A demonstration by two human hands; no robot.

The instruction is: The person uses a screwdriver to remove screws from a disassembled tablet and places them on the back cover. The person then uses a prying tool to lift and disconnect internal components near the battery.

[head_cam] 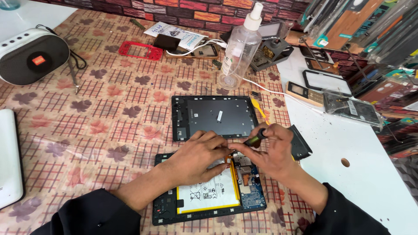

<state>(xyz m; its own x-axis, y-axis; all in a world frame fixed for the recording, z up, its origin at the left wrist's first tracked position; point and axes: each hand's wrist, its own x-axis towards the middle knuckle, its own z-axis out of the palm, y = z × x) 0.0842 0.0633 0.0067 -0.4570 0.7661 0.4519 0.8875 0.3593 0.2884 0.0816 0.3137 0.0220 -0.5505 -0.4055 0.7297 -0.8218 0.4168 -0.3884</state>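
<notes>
While the opened tablet lies on the bench: unscrewing step.
Right hand grip clenches screwdriver above tablet's board; left hand released, flat on tablet's battery. Next likely needs a steady tip.

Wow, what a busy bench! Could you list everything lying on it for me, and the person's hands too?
Opened tablet: one, black frame, white battery, near edge under the hands.
Tablet back panel: one, dark grey, middle of the table.
Spray bottle: one, clear with white nozzle, behind the panel.
Speaker: one, white and black, far left.
Red phone frame: one, red, far side.
Tablecloth: one, beige with leaf pattern.
White device: one, left edge.
Small phones and parts: several, right side on the white board.
Left hand: resting on the opened tablet.
Right hand: gripping a screwdriver, dark handle, over the tablet.
</notes>
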